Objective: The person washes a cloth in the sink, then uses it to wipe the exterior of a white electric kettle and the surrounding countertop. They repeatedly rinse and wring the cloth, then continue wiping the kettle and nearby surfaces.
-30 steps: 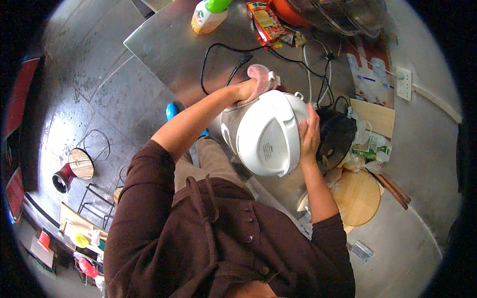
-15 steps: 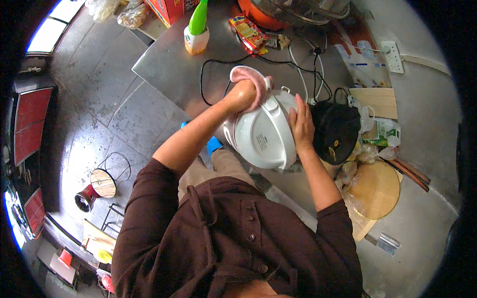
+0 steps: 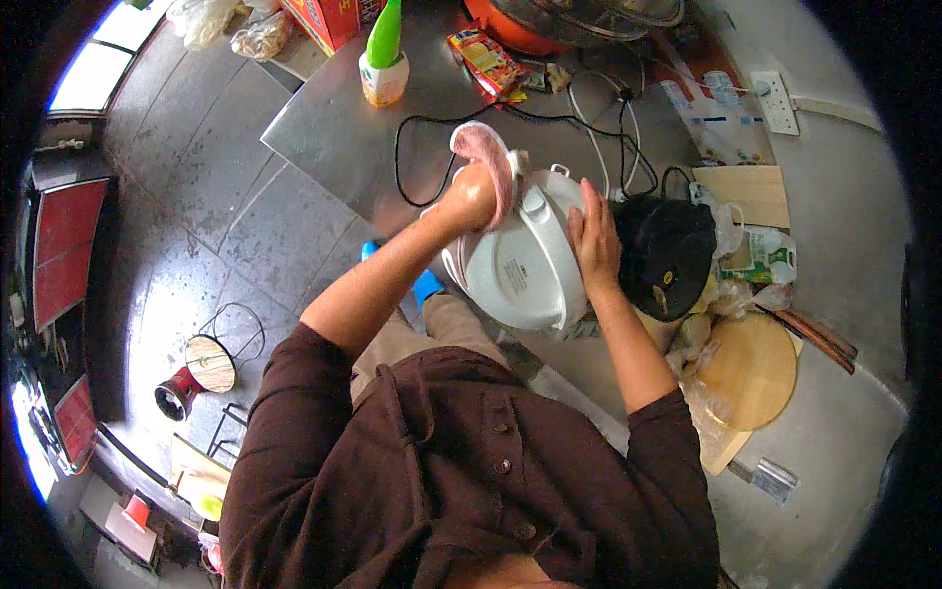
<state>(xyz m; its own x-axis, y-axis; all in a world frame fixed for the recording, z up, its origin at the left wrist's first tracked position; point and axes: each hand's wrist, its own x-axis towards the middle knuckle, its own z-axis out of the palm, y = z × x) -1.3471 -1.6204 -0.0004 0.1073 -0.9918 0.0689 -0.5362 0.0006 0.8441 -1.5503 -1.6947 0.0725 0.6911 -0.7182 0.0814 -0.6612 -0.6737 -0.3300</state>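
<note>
Hands: left hand is closed on a pink cloth and presses it to the upper left edge of the white cooker; right hand lies flat, fingers spread, on the cooker's right side.
Counter: steel counter runs from upper left to lower right; the cooker sits at its near edge, between the two hands.
Cooker: round, white, lid shut, tilted toward the person; the cloth touches its rim next to a small knob on the lid.
Black pot: black pot stands just right of the cooker, touching or nearly touching the right hand's fingers; which one, I cannot tell.
Board: round wooden board lies lower right, apart from both hands.
Cord: black cord loops over the counter behind the cloth.
Bottle: green-topped bottle stands far back, well apart from the hands.
Packet: red-yellow packet lies right of the bottle.
</note>
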